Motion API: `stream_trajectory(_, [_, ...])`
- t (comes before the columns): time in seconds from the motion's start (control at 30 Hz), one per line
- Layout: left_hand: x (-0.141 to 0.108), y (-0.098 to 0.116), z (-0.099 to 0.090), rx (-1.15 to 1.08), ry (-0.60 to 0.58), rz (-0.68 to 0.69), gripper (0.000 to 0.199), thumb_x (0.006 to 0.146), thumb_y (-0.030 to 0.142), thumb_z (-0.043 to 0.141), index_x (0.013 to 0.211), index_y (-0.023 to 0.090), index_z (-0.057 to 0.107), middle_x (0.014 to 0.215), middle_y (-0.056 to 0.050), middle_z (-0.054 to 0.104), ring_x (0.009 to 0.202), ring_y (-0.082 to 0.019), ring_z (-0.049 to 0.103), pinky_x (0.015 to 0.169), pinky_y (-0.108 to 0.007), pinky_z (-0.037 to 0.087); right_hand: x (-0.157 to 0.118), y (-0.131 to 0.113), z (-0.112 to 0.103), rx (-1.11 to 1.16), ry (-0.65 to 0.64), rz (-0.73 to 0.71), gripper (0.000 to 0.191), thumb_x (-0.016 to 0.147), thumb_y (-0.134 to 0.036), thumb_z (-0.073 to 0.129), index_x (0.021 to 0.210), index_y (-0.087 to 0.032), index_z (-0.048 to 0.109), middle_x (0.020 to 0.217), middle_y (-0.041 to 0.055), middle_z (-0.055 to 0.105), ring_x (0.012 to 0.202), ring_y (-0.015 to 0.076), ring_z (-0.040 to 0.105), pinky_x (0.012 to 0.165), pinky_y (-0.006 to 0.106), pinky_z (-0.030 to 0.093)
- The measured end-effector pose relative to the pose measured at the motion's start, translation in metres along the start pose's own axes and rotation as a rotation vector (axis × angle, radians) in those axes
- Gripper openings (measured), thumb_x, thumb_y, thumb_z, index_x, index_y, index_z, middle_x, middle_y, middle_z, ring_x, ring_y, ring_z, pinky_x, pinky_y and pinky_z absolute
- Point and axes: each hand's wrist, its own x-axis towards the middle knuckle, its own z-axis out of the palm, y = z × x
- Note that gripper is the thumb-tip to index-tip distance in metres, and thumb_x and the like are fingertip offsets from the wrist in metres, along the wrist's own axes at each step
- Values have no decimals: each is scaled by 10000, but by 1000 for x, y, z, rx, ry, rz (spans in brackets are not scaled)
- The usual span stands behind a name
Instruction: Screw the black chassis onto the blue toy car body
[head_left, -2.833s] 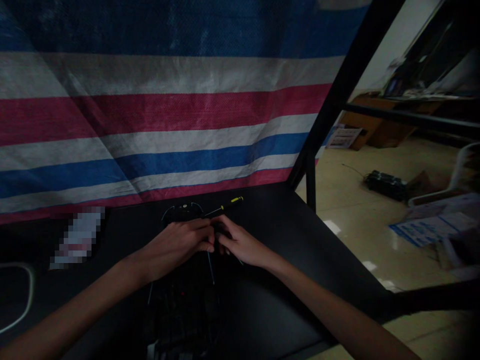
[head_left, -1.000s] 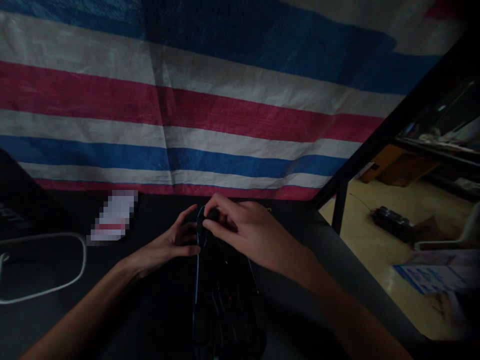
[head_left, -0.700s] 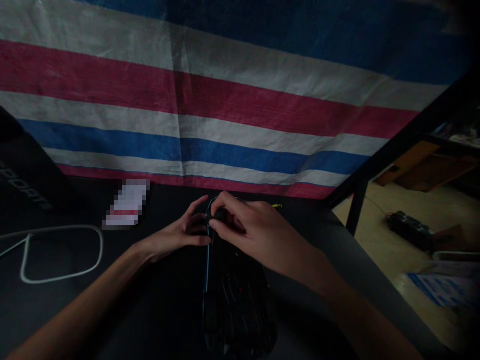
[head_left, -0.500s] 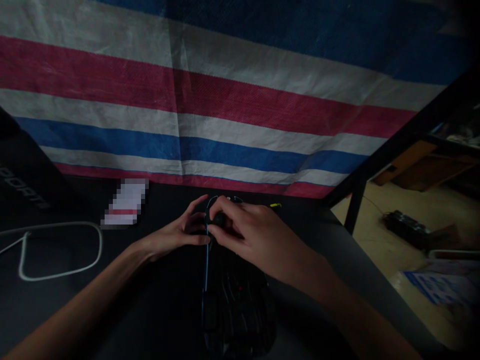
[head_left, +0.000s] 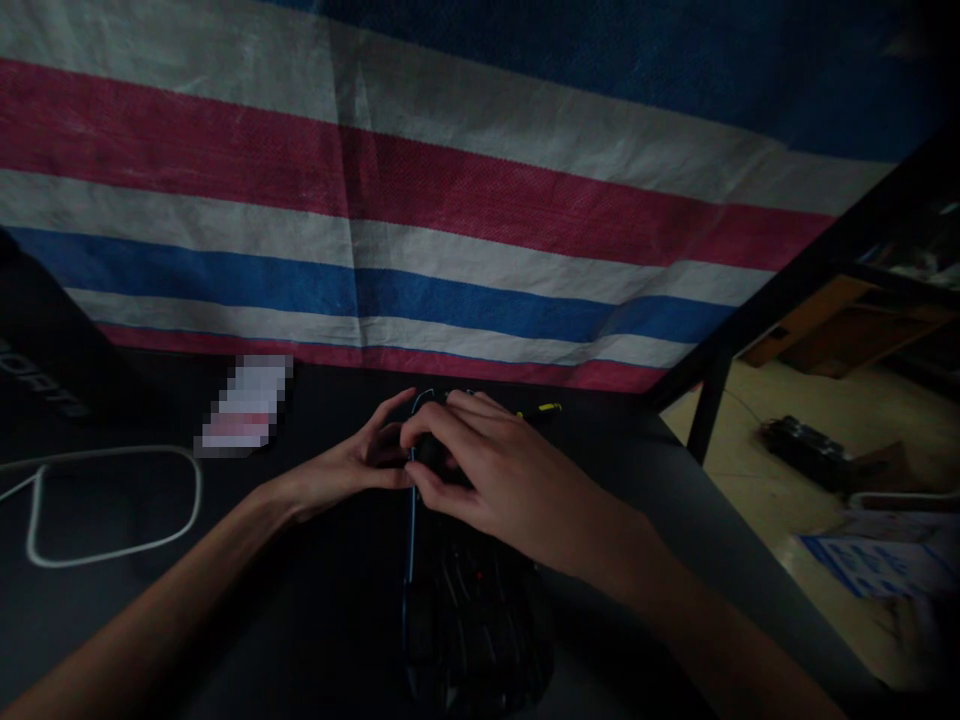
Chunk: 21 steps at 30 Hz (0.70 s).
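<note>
A dark toy car [head_left: 480,630] lies with what looks like its underside up and a blue edge along its left side. My left hand [head_left: 367,455] grips the far left edge of the car, thumb and fingers curved round it. With thumb and forefinger, my right hand [head_left: 480,455] pinches a dark round part [head_left: 431,452], seemingly a wheel, at the car's far left corner. Shadow and my right hand hide most of the car's far end. Just beyond my right hand lies a slim black and yellow tool [head_left: 549,409].
A dark table [head_left: 660,500] bears a white cable [head_left: 199,500] and a blurred-out pale item [head_left: 244,405] at left. A black object with lettering [head_left: 45,340] stands far left. Behind hangs a striped sheet [head_left: 450,190]. Beyond the right table edge, boxes and papers [head_left: 870,555] lie on the floor.
My right hand has shifted slightly left and its fingers cover more of the round part. More of the black and yellow tool shows. My left hand keeps its grip.
</note>
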Motion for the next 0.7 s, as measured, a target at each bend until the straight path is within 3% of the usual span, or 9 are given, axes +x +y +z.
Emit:
stream_trajectory(0.17, [1, 1, 1, 31, -13, 9, 1029, 848, 202, 801, 1628, 392, 157, 1610, -113, 440, 1509, -358, 365, 1223, -620, 240, 2, 1, -3, 67, -60, -59, 200, 942, -106, 564, 1124, -170, 617, 1114, 45, 677, 1106, 174, 573, 991, 286, 435])
stream_trajectory(0.23, [0, 1, 1, 12, -16, 15, 1034, 837, 249, 814, 1627, 391, 162, 1620, -116, 422, 1500, -366, 378, 1219, -622, 248, 2, 3, 1, 5, -22, -30, 130, 988, -216, 573, 1098, -185, 636, 1050, 37, 695, 1033, 183, 599, 986, 321, 425])
stream_trajectory(0.33, [0, 0, 1, 0, -2, 3, 1023, 836, 255, 815, 1619, 406, 175, 1637, -110, 396, 1501, -366, 376, 1219, -631, 240, 2, 6, 5, -80, 20, 31, 180, 1037, -326, 529, 1033, -189, 645, 920, 35, 698, 890, 183, 615, 922, 348, 427])
stream_trajectory(0.47, [0, 0, 0, 26, 9, 24, 1015, 831, 195, 813, 1616, 399, 202, 1652, -102, 377, 1521, -356, 340, 1244, -619, 184, 0, 7, 2, 13, -29, -5, 153, 954, -192, 584, 1104, -175, 604, 1066, 55, 691, 1011, 182, 606, 956, 323, 415])
stream_trajectory(0.6, [1, -3, -2, -16, -12, -10, 1032, 853, 194, 790, 1631, 388, 141, 1601, -133, 446, 1471, -375, 422, 1204, -652, 251, -1, 7, 5, -32, -2, 34, 142, 1018, -305, 534, 1047, -190, 611, 916, 22, 698, 861, 172, 620, 916, 347, 417])
stream_trajectory(0.7, [0, -4, -2, 4, -2, 2, 1010, 857, 206, 793, 1629, 389, 167, 1644, -134, 390, 1494, -383, 382, 1209, -629, 256, 0, 8, 8, -3, 12, -4, 119, 991, -193, 516, 1072, -174, 602, 1008, 48, 693, 948, 179, 607, 925, 339, 419])
